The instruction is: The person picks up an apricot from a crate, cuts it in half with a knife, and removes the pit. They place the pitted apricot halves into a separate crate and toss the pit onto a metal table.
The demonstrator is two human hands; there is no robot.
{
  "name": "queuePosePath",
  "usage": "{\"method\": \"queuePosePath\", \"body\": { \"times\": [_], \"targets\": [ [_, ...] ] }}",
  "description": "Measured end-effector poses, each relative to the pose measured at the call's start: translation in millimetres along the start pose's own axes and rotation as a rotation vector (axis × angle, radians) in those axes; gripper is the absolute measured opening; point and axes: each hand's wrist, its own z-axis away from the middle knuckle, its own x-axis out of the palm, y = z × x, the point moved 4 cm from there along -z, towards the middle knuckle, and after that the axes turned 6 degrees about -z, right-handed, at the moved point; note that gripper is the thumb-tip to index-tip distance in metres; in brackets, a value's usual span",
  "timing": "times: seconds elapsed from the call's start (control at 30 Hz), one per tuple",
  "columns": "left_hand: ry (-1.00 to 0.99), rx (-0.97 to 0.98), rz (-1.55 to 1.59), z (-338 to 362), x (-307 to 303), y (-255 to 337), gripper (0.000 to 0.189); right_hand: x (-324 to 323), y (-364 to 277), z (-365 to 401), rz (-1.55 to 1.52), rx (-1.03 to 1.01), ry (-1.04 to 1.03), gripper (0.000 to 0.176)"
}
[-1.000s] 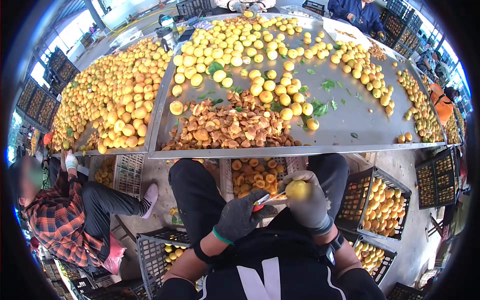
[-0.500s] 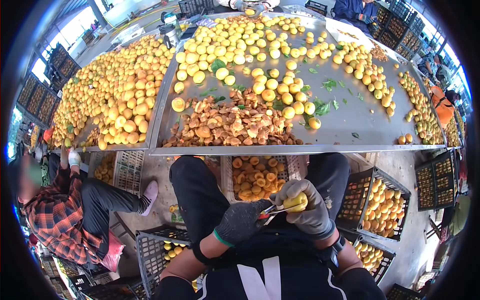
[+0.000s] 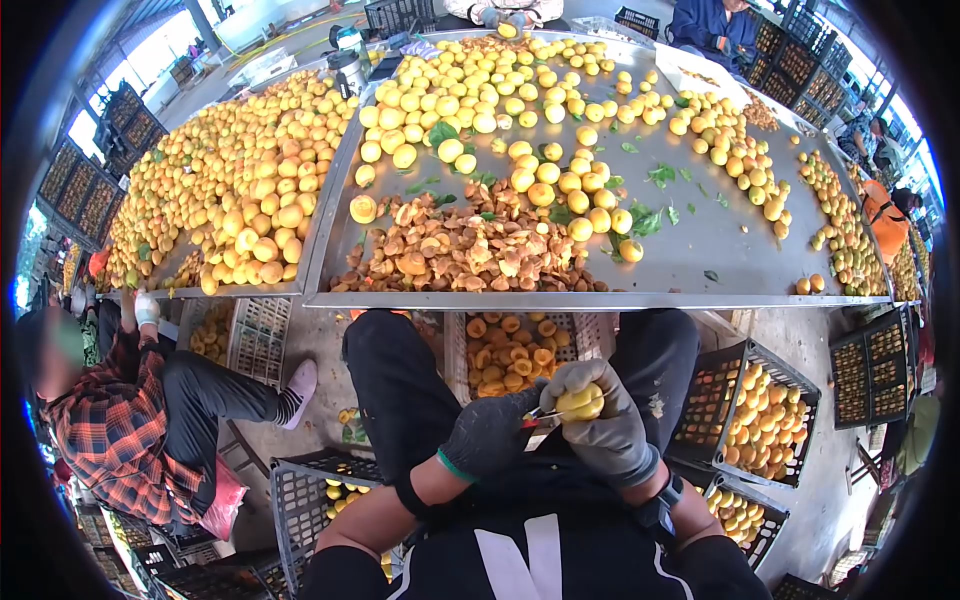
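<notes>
My left hand, in a dark knitted glove with a green cuff, is closed around a small cutting tool with a red handle. Its thin metal blade reaches to the right and lies against a yellow apricot. My right hand, in a grey glove, is wrapped round this apricot. Both hands are close together above my lap. Below the table edge, between my knees, stands a crate with apricot halves in it. Whether the tool has one blade or two is hard to see.
The metal table ahead bears whole apricots, loose leaves and a pile of brown apricot scraps. Crates of apricots stand at my right, another crate at my left. A person in a checked shirt sits at left.
The apricot has turned in my right hand, and the blade now lies across its face. Both hands have shifted slightly. The view has tilted a little.
</notes>
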Motion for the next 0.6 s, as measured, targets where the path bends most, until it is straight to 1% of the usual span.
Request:
{"method": "queuePosePath", "body": {
  "times": [0.07, 0.1, 0.17, 0.2, 0.23, 0.3, 0.33, 0.37, 0.4, 0.43, 0.5, 0.53, 0.57, 0.6],
  "targets": [
    [-0.001, -0.006, 0.026, 0, 5, -5, 0.033, -6, 2, -1, -0.029, 0.07, 0.017, 0.045],
    [0.001, -0.007, 0.027, -1, 2, -4, 0.033, -7, 2, -4, -0.027, 0.071, 0.015, 0.045],
    [-0.091, -0.104, -0.03, -6, -1, -8, 0.035, -13, -1, -11, 0.455, 0.001, 0.079, 0.047],
    [-0.088, -0.1, -0.029, -7, -1, -8, 0.035, -19, -4, -12, 0.663, -0.026, 0.061, 0.048],
    [-0.052, -0.078, 0.031, -7, -3, -6, 0.036, -21, -3, -12, 0.666, -0.027, 0.06, 0.048],
    [-0.014, -0.055, 0.09, -6, -1, -8, 0.037, -23, 2, -11, 0.401, 0.047, 0.117, 0.052],
    [-0.043, -0.076, 0.168, -4, 8, -13, 0.039, -22, 4, -12, 0.402, 0.048, 0.114, 0.052],
    [-0.072, -0.098, 0.245, -2, 15, -16, 0.041, -21, 7, -12, 0.272, 0.052, 0.123, 0.055],
    [-0.066, -0.102, 0.243, -3, 17, -18, 0.041, -21, 11, -14, 0.141, 0.056, 0.129, 0.058],
    [-0.098, -0.101, 0.245, -3, 19, -18, 0.042, -22, 16, -15, 0.14, 0.058, 0.124, 0.058],
    [-0.126, -0.102, 0.244, -3, 15, -20, 0.044, -22, 25, -17, -0.118, 0.044, 0.043, 0.053],
    [-0.108, -0.082, 0.172, -6, 7, -21, 0.046, -22, 22, -18, -0.118, 0.046, 0.04, 0.053],
    [-0.091, -0.067, 0.104, -5, 3, -21, 0.048, -23, 17, -19, 0.086, 0.06, 0.031, 0.053],
    [-0.089, -0.068, 0.103, -4, 4, -21, 0.048, -23, 14, -21, 0.288, 0.07, 0.022, 0.054]
  ]
}}
